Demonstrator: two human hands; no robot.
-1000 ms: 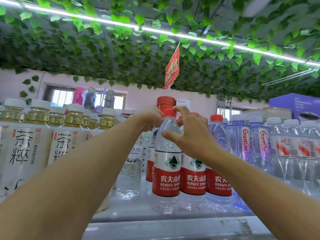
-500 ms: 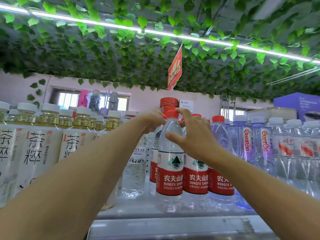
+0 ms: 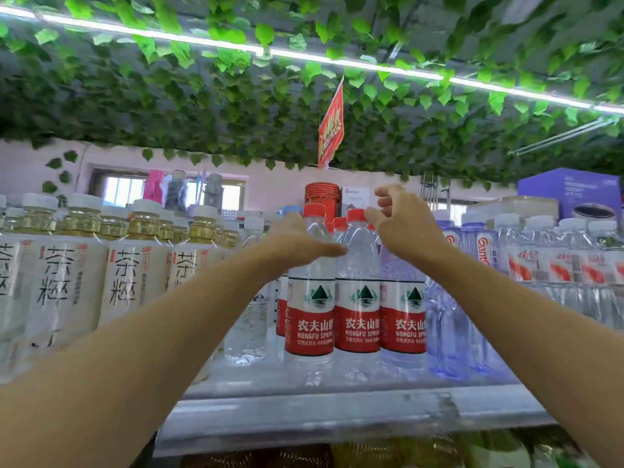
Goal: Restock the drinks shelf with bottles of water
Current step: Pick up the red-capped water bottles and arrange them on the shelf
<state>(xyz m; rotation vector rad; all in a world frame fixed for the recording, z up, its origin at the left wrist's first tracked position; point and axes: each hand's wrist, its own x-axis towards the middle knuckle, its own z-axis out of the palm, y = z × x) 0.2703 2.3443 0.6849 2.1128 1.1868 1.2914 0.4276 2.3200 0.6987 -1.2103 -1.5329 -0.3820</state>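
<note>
Both hands have let go of the bottle necks they were holding half a second ago and now hover with loose fingers. My left hand (image 3: 297, 239) is open, its fingers lying flat against the shoulder of the front water bottle (image 3: 310, 298); my right hand (image 3: 401, 224) is open too, fingers spread just beside the red cap of the middle bottle (image 3: 358, 292), apart from it. Three red-label bottles now stand upright side by side at the front of the shelf (image 3: 337, 403), with tea bottles (image 3: 135, 285) to the left and bluish bottles (image 3: 449, 325) to the right. I judge a full bottle is rather heavy and its thin plastic wall gives under pressure and is smooth, so the best grip is at the stiff neck below the cap, or around the label
</note>
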